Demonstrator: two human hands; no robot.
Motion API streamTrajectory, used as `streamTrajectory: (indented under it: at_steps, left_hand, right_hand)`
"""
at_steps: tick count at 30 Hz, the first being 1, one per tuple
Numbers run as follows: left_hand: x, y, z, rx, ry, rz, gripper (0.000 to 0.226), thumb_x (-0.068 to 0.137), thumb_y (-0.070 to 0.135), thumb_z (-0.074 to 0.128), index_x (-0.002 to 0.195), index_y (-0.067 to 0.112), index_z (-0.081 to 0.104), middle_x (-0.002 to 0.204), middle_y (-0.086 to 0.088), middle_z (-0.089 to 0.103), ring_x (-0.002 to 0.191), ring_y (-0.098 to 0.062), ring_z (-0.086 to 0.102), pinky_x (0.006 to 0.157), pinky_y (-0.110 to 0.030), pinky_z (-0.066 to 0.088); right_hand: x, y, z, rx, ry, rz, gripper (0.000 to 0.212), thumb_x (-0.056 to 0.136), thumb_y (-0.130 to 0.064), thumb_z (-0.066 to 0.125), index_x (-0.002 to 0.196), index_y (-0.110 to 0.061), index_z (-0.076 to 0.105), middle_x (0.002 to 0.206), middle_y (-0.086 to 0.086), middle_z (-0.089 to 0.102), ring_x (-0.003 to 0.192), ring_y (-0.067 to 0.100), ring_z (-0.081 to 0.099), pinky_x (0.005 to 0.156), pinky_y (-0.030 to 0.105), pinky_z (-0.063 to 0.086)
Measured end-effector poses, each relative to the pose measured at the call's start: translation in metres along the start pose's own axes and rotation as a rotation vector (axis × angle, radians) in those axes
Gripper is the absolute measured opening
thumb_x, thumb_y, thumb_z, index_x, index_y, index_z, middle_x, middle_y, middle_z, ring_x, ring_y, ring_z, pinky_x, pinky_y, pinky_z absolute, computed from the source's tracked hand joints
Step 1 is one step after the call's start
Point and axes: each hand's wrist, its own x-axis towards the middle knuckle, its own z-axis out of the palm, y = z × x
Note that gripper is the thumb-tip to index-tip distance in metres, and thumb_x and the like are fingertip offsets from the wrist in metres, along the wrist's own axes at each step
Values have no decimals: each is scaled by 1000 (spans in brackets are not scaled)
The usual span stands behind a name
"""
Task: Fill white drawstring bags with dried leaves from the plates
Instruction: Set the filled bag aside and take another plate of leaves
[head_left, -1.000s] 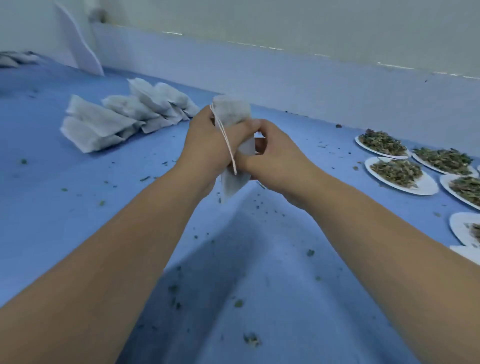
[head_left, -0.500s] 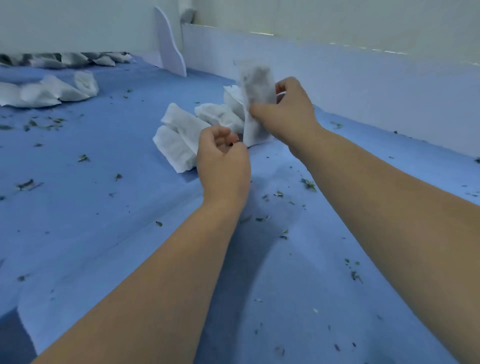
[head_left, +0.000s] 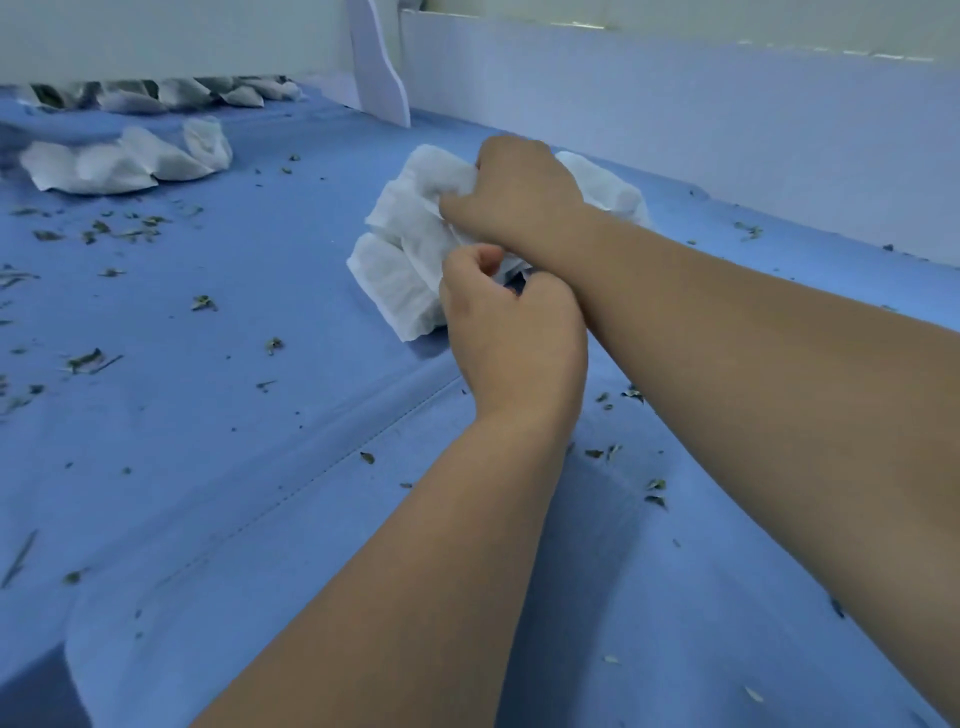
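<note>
Right hand is out fwd, knuckles up, fingers curled down and clamped on a white bag — the top one of the pile of bags mid-table. The thumb tip presses into the fabric on the left side, and the fabric is bunched at the grip. The fingertips are hidden under the hand. The right forearm runs in long from the lower right, passing just above the left hand.

Left hand sits lower and nearer, tucked against the right forearm, back of the hand to the camera. Its fingers are curled into a loose fist w/ the thumb up by the index finger — nothing visible inside it. It overlaps the near edge of the pile; whether it touches the bags can't be told. The left forearm comes up from bottom centre.

The pile lies on the blue cloth, near the white back wall. A second heap of bags sits well off to the left, w/ more bags at the far back under a white panel. Leaf bits are scattered over the cloth, esp. on the left side and beside the right forearm.
</note>
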Motion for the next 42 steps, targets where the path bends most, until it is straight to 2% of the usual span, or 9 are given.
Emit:
streamTrajectory:
  at_steps: [3,9,14,18,30,33,37,40,42]
  left_hand:
    - [-8,5,-1,62,-73,147,27,78,13,51,100,27,46,109,-3,60,96,-19,59,78,-36,52]
    - [-38,11,7,227,-435,240,19,87,11,45,87,26,58,71,6,55,52,-5,43,45,-18,38]
    - [-91,19,22,325,-694,299,40,88,10,49,120,28,65,54,30,54,46,2,47,43,-8,34]
    - [-172,39,57,268,-819,373,37,87,10,50,114,29,67,78,31,65,66,5,61,50,-6,38]
    - [-390,40,175,335,-1185,572,27,88,15,56,106,28,70,99,19,68,83,6,59,60,-3,36]
    - [-413,31,198,500,-1228,607,23,92,19,56,113,22,66,104,11,60,91,-9,55,69,-19,38]
    - [-429,23,226,650,-1292,443,9,92,15,52,93,19,60,88,-3,59,73,-20,47,65,-30,40]
    - [-437,19,240,654,-1330,326,11,91,7,49,87,17,51,81,-13,48,74,-21,40,64,-36,39]
    - [-442,18,249,599,-1333,216,15,91,6,51,86,19,56,85,-19,61,74,-29,53,73,-49,55]
  right_hand:
    - [-13,1,-24,50,68,35,50,85,-54,56,117,-16,61,112,1,65,110,24,56,77,33,43]
    - [-96,43,-91,201,110,125,35,91,-39,53,115,-16,64,110,-5,63,100,16,54,78,27,37]
    - [-205,98,-146,217,102,239,30,94,-40,54,114,-21,65,109,-10,63,99,11,55,75,25,38]
    - [-286,137,-206,207,157,342,24,95,-37,48,105,-25,65,102,-12,65,84,2,59,55,14,39]
    - [-536,261,-369,10,301,704,9,97,-39,56,99,-33,63,91,-23,61,87,-4,57,66,17,38]
    - [-589,286,-391,-42,332,811,11,99,-38,54,102,-32,63,93,-21,61,86,-2,57,65,19,43]
    - [-634,309,-397,-37,299,966,18,102,-32,46,117,-28,56,106,-10,63,80,6,58,58,26,43]
    - [-639,316,-392,-124,46,1006,45,95,-24,51,138,-23,42,102,3,62,74,19,60,61,33,45]
    - [-639,317,-386,-216,-94,997,64,85,-24,58,144,-23,32,96,5,59,83,26,59,73,36,45]
